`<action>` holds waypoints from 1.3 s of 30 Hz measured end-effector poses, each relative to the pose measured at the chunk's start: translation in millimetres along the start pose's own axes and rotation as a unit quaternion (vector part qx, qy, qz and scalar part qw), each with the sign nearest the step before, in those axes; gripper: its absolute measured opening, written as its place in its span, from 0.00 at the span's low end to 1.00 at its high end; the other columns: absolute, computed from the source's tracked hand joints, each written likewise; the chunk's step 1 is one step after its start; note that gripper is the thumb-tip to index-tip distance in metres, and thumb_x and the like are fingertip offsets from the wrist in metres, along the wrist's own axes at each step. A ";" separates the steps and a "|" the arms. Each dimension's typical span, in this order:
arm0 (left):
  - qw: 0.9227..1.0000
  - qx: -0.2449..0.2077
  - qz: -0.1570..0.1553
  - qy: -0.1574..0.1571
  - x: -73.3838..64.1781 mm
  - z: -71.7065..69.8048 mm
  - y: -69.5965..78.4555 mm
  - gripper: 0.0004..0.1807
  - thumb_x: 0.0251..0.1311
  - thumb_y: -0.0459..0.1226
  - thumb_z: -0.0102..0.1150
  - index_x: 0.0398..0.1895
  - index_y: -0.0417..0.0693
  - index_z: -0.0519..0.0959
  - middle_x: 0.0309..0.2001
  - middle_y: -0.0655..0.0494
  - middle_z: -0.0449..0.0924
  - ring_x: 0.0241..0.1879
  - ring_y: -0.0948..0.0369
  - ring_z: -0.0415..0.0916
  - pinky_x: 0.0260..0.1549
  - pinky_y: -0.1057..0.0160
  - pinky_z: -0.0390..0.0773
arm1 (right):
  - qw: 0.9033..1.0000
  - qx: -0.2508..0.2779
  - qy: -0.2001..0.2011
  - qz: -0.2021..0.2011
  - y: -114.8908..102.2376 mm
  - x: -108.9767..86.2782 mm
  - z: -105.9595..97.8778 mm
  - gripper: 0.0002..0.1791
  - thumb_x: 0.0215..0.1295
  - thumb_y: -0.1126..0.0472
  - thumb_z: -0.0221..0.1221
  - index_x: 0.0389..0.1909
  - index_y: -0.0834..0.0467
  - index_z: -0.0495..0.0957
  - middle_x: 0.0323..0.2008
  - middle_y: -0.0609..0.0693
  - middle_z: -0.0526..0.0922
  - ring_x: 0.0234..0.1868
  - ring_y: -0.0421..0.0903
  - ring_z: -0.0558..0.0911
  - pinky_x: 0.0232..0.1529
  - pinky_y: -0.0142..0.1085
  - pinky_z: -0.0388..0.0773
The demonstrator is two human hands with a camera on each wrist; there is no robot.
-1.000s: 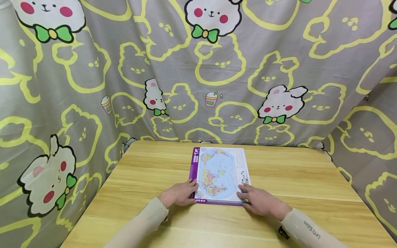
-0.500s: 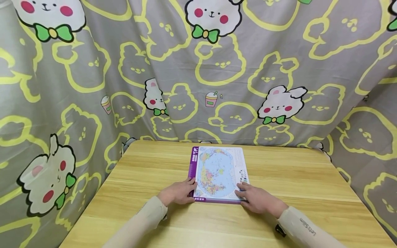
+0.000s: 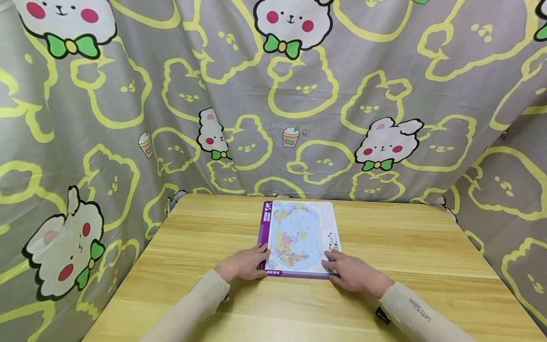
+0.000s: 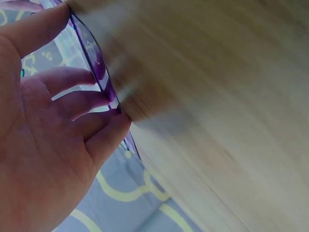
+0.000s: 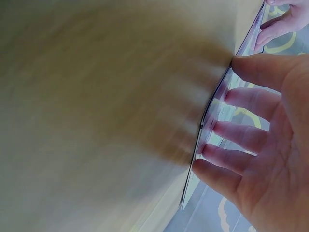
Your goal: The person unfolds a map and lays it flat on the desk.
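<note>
The curtain [image 3: 252,107] hangs right behind the worktop [image 3: 397,232], so anything pushed far enough away would run into its folds or slip off the back. The map [image 3: 299,237] lies flat on the worktop, its top edge close to that far edge; a hard forward shove could carry it over. I cannot tell whether it is one sheet or several stacked; if stacked, uneven side pressure might slide the layers apart. The right hand [image 3: 356,273] is spread, fingertips touching the map's right side near the close corner. The left hand [image 3: 246,264] is likewise spread, touching the opposite side. Neither grips it. If one pushes harder, the map would probably twist; if both squeeze inward, a thin edge could bow, or slip from the fingertips.
</note>
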State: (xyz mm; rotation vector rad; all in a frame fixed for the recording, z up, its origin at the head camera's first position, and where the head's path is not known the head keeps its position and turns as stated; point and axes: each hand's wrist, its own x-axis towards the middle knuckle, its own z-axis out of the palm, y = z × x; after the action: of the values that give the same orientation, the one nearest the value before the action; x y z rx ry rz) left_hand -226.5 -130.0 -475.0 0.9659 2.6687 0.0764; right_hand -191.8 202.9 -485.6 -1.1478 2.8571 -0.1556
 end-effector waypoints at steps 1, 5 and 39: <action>1.000 -0.001 -0.001 0.000 0.0 -0.1 -0.5 0.38 0.63 0.49 0.55 0.71 0.42 0.58 0.71 0.41 0.51 0.70 0.47 0.50 0.65 0.53 0.58 | 1.000 0.000 0.000 -0.001 -0.1 0.7 -0.4 0.22 0.65 0.56 0.57 0.58 0.62 0.75 0.62 0.66 0.68 0.62 0.64 0.67 0.59 0.53 0.68; 1.000 -0.008 -0.005 -0.001 -0.3 -0.7 -1.4 0.37 0.63 0.49 0.55 0.71 0.43 0.58 0.72 0.42 0.51 0.70 0.47 0.49 0.65 0.53 0.58 | 1.000 0.002 -0.001 -0.001 -0.7 2.4 -1.7 0.22 0.65 0.57 0.57 0.58 0.62 0.75 0.62 0.66 0.68 0.62 0.65 0.67 0.59 0.54 0.68; 1.000 0.007 -0.010 0.028 -11.9 6.7 -6.8 0.33 0.66 0.47 0.52 0.68 0.35 0.62 0.70 0.39 0.55 0.69 0.46 0.51 0.66 0.53 0.56 | 1.000 0.008 0.000 0.017 -17.4 19.7 -3.8 0.24 0.59 0.63 0.58 0.57 0.63 0.74 0.61 0.62 0.70 0.62 0.59 0.69 0.59 0.50 0.69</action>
State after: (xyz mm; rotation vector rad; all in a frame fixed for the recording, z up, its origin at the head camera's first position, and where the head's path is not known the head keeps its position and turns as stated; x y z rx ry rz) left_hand -220.1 -143.1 -479.3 0.9544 2.7333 0.0827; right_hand -194.4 177.1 -480.2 -1.0958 2.8678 -0.1779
